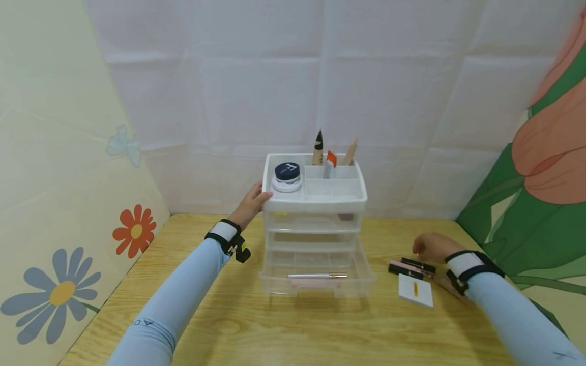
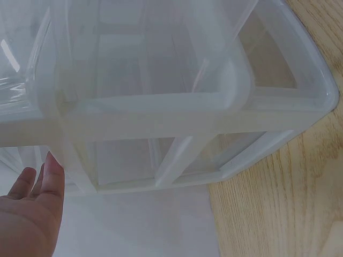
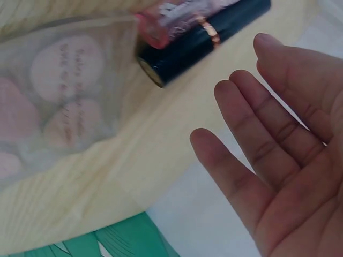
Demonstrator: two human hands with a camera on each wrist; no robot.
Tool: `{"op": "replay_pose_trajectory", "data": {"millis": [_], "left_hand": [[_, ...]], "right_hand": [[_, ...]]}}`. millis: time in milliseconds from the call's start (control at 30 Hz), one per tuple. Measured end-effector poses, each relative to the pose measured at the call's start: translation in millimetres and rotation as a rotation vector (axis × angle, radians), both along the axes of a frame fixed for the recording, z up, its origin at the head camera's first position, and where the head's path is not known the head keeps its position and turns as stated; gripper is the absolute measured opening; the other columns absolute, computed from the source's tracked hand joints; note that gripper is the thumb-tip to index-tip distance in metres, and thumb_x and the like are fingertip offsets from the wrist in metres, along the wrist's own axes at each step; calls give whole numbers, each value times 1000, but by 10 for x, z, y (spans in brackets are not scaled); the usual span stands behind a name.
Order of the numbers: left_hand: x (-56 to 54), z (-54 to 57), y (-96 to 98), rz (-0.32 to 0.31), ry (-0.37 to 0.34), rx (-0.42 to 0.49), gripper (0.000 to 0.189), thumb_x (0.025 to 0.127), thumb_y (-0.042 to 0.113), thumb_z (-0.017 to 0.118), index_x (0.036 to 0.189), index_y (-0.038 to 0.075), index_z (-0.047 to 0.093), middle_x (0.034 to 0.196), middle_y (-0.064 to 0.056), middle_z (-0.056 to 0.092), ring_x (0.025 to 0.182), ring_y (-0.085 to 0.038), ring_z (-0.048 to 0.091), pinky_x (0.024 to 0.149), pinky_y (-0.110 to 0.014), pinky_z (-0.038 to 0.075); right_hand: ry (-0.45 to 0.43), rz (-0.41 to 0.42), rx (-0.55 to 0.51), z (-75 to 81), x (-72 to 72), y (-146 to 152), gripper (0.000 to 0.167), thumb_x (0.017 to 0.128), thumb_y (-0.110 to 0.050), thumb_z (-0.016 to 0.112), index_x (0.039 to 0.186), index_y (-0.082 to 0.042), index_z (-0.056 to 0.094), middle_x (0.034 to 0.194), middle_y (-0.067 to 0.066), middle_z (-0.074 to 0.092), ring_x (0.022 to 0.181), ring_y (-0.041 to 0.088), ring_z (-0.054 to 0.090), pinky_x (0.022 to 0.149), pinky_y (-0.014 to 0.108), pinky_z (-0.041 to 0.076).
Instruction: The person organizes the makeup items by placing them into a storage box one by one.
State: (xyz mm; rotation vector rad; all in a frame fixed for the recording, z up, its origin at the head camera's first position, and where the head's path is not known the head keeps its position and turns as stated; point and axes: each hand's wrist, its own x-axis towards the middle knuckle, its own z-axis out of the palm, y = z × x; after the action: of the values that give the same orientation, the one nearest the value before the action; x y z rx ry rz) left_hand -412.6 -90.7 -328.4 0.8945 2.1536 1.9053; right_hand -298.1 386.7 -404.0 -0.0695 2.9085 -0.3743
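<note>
A white drawer unit [image 1: 316, 206] with clear drawers stands on the table, its lowest drawer [image 1: 274, 287] pulled out. In that drawer lie a slim white stick with a gold end [image 1: 317, 276] and something flat and pink. My left hand [image 1: 251, 204] rests against the unit's upper left side, thumb at the top rim; its extended fingertips [image 2: 52, 171] touch the frame in the left wrist view. My right hand [image 1: 437, 247], holding nothing, hovers beside black tubes [image 1: 405, 270] and a pink tube [image 3: 161, 21]. The right wrist view shows its fingers loosely spread.
The unit's top tray holds a dark-lidded round jar [image 1: 287, 172], a beige tube with black pointed cap [image 1: 318, 152] and an orange-tipped tube [image 1: 330, 162]. A white square box [image 1: 415, 291] lies near the black tubes. Beside them is a clear pouch of pink round puffs [image 3: 67, 69].
</note>
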Motion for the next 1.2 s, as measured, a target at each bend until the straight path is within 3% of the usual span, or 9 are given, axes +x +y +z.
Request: {"op": "replay_pose_trajectory", "data": {"millis": [367,700,1200], "left_hand": [[13,10,-7,-15,-1,10,66,97,26,44,153,4,17,143,-25,39,121,-35,47,103,-52,38],[-9,7,-17,-5,3,0,64,99,25,42,154,4,17,145,-24,37,122,-35,46,104,-52,38],[5,10,-2,-7,-5,12,65,97,26,44,154,6,19,145,-23,39,121,-35,47,103,-52,38]], "right_hand": [[-78,-81,-20,-99,-45,36,11,85,1,67,96,3,67,89,12,64,86,30,60,77,49,50],[-53,-5,-60,-126,-33,8,15,82,3,69,97,6,67,89,12,66,84,28,61,77,49,51],[-88,-79,-110,-220,-91,-22,17,81,7,67,97,7,66,89,11,66,82,25,61,76,46,51]]}}
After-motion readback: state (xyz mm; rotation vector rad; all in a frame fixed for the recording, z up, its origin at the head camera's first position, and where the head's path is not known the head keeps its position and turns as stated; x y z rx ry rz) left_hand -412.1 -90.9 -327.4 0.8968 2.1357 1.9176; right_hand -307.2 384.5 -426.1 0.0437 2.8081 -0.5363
